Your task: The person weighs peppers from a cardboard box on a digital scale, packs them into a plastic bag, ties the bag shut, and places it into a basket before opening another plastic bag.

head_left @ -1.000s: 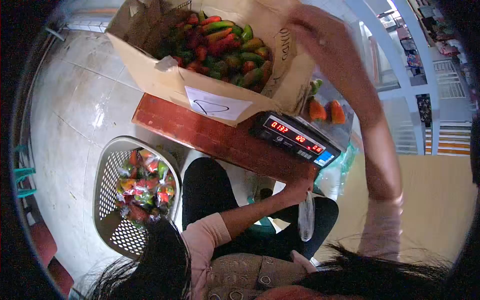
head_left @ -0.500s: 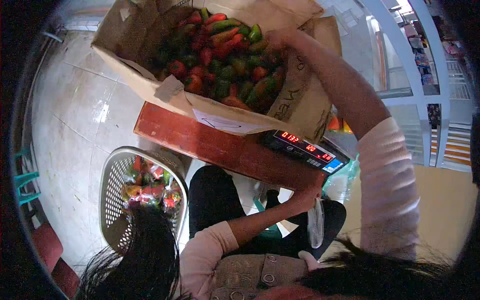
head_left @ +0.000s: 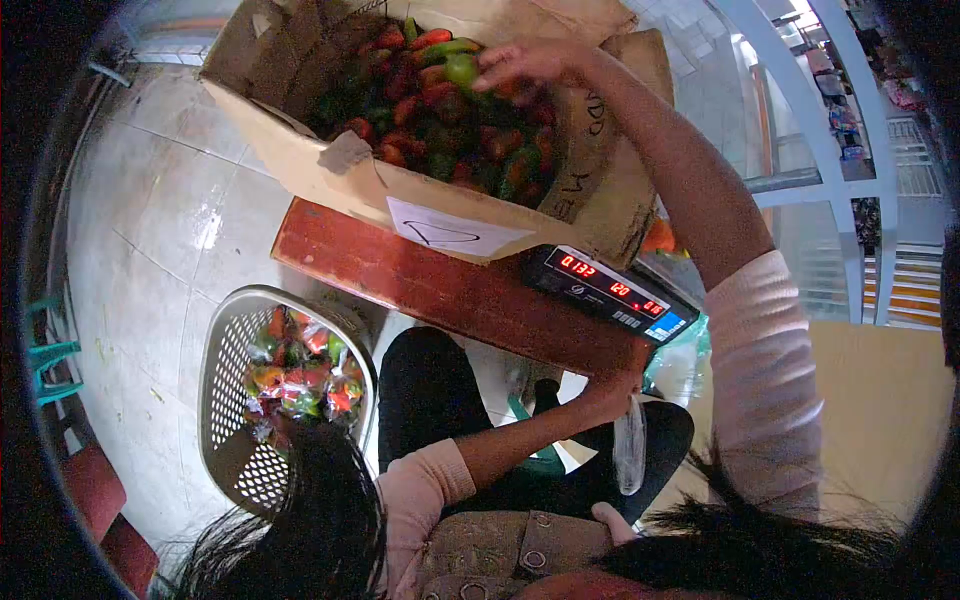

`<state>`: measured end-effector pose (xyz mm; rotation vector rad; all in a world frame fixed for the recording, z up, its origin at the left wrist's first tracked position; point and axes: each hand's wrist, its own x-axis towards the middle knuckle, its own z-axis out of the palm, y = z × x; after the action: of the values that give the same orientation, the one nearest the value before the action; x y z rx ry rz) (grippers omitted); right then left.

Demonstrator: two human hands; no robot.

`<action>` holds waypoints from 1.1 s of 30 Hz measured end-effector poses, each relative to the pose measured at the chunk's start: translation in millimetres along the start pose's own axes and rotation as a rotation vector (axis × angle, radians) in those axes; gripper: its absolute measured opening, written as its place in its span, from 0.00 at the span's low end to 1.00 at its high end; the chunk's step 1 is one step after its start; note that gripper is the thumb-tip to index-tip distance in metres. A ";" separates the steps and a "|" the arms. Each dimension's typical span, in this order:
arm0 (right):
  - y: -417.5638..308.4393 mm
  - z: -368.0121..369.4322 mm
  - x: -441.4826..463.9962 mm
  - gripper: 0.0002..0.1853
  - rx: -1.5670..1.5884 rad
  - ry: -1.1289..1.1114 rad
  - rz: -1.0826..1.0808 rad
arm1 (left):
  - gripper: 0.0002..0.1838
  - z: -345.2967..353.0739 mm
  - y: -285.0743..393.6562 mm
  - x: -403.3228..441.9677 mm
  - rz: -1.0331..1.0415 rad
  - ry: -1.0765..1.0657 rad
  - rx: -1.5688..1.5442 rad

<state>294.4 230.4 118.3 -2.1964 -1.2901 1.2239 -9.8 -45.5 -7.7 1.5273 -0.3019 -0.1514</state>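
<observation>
My right hand (head_left: 530,66) reaches over the cardboard box (head_left: 300,165), its fingertips pinching a bright green pepper (head_left: 462,70). Red and green peppers (head_left: 440,125) fill the box beneath it. Down by the near end of the red bench, my left hand (head_left: 608,397) is closed around a clear plastic bag (head_left: 629,445), which hangs over my leg. The digital scale (head_left: 612,295) shows lit red figures on its display, close to the box's right corner. Part of its top is hidden by the box and my right arm.
A red wooden bench (head_left: 400,280) runs below the box. On the tiled floor at left, a light plastic basket (head_left: 232,335) holds bagged peppers (head_left: 300,370). Orange and yellow items (head_left: 660,238) lie behind the scale. A pale metal frame (head_left: 850,150) rises at right.
My right hand has come up and left from among the peppers at the box's right side, now with a green pepper at its fingertips. My left hand stays in place with the bag.
</observation>
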 end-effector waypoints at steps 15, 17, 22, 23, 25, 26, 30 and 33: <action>-13.9 -54.2 -3.9 0.17 0.137 0.277 -0.552 | 0.13 20.1 -36.8 -1.8 -0.001 -0.007 0.023; -52.5 -40.6 -84.7 0.17 0.663 0.685 -0.626 | 0.12 20.6 -33.3 -2.4 -0.029 -0.028 0.016; 17.5 -26.2 -268.9 0.16 0.342 0.940 -0.295 | 0.09 10.2 -17.9 -8.6 -0.074 -0.092 0.029; 22.2 -10.5 -292.1 0.14 0.207 0.922 -0.138 | 0.08 11.6 -15.8 -8.9 -0.076 -0.108 0.033; 64.8 9.8 -330.0 0.12 0.041 0.788 0.138 | 0.08 23.5 -19.3 -11.5 -0.083 -0.109 0.044; 80.0 23.9 -332.9 0.13 -0.184 0.772 0.115 | 0.08 30.5 -24.1 -11.5 -0.088 -0.108 0.051; 103.5 65.3 -326.2 0.17 -0.746 0.657 0.199 | 0.07 43.4 -43.9 -18.5 -0.098 -0.219 0.000; 106.7 65.4 -303.1 0.19 -0.995 0.537 0.218 | 0.10 36.8 -32.2 -19.3 -0.168 -0.214 0.229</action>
<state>232.6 -87.6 169.2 -3.0591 -1.6144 -0.1117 -35.9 -76.8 -41.1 1.7676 -0.3701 -0.4265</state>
